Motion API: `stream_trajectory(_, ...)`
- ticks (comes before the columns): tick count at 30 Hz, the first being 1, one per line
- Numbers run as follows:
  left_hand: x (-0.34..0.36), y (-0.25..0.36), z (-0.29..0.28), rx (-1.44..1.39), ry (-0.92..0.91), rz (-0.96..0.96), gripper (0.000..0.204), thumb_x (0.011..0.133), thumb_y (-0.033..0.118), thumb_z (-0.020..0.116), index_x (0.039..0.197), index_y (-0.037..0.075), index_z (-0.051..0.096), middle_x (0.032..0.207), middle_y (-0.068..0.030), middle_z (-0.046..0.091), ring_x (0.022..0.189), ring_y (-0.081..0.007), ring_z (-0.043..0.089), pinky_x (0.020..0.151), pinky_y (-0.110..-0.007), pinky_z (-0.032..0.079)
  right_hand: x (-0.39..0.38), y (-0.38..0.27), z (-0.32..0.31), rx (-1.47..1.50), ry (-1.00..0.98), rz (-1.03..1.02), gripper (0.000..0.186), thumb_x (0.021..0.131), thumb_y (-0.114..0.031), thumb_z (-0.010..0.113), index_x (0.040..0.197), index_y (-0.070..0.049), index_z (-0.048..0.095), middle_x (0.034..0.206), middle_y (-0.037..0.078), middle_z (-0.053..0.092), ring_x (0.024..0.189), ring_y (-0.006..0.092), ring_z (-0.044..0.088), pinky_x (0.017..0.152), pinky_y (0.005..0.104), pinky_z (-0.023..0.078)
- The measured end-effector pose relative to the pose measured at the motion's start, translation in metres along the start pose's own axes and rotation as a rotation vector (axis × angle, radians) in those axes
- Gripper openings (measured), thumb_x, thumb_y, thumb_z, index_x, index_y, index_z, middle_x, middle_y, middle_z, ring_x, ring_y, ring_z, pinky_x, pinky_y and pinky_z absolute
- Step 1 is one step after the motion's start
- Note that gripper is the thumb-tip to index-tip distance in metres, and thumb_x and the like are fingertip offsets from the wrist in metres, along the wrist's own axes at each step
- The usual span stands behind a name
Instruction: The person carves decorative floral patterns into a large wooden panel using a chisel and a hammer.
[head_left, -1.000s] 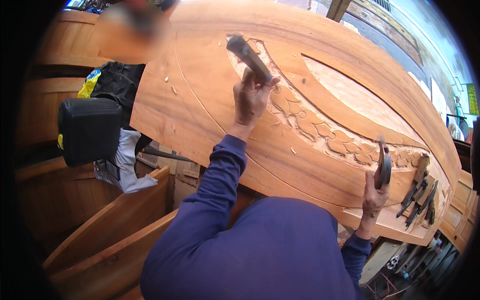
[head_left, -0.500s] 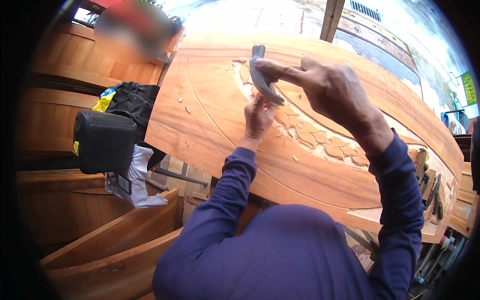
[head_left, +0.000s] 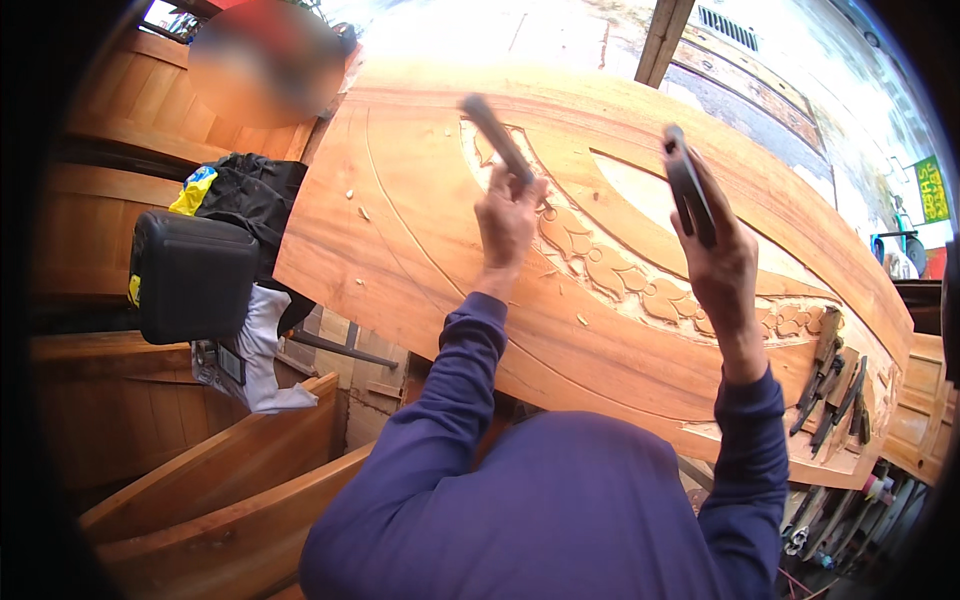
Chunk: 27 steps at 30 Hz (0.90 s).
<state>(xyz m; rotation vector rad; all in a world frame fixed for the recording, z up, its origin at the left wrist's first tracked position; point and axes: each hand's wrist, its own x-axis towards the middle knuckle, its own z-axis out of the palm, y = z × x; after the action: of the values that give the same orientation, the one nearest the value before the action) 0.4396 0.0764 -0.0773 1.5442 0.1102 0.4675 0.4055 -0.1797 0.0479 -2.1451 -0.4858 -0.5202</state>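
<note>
My left hand is clamped round a dark bar-shaped tool, its lower end by the carved leaf band on the wooden panel. My right hand grips a dark hammer, raised apart from the tool. Beyond it, more loose tools lie bunched at the panel's right end. Off to my left stands a black boxy container; I cannot see inside it. Behind it sits a dark fabric bundle, a yellow-and-blue packet beside it, and a grey cloth hangs close by.
</note>
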Motion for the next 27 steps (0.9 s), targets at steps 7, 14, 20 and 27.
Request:
stream_trajectory(7,-0.034,-0.004,0.010,0.436,0.138,0.394,0.026,0.100,0.002,0.070,0.120,-0.003,0.055,0.097,-0.0132,0.074,0.082,-0.0180,0.075,0.073,-0.033,0.067,-0.066,0.007,-0.023,0.315,0.065,0.262,0.071,0.092,0.017,0.065,0.157,-0.008,0.050,0.158,0.013,0.053,0.141,0.0256,0.056,0.112,0.0367,0.054)
stream_trajectory(14,-0.018,0.011,0.006,0.286,0.048,0.092,0.022,0.100,0.005,0.071,0.119,0.003,0.059,0.093,-0.0105,0.073,0.080,-0.0188,0.076,0.070,-0.031,0.064,-0.053,0.006,-0.033,0.334,0.128,0.170,0.072,0.092,0.015,0.068,0.157,-0.010,0.049,0.156,0.012,0.055,0.137,0.0244,0.059,0.111,0.0360,0.055)
stream_trajectory(20,-0.032,0.000,-0.001,0.361,0.010,0.263,0.020,0.101,0.005,0.071,0.114,0.000,0.058,0.098,-0.0125,0.073,0.089,-0.0199,0.078,0.075,-0.031,0.063,-0.018,-0.003,-0.039,0.215,0.123,0.048,0.068,0.091,0.012,0.073,0.153,-0.009,0.056,0.146,0.013,0.065,0.128,0.0223,0.067,0.105,0.0347,0.057)
stream_trajectory(27,-0.036,0.010,0.003,0.303,0.057,0.118,0.014,0.102,0.003,0.068,0.113,-0.002,0.060,0.087,-0.0119,0.075,0.079,-0.0177,0.075,0.071,-0.032,0.060,0.006,-0.015,-0.035,0.200,0.112,-0.020,0.066,0.089,0.012,0.074,0.150,-0.009,0.059,0.145,0.013,0.065,0.126,0.0240,0.068,0.103,0.0347,0.059)
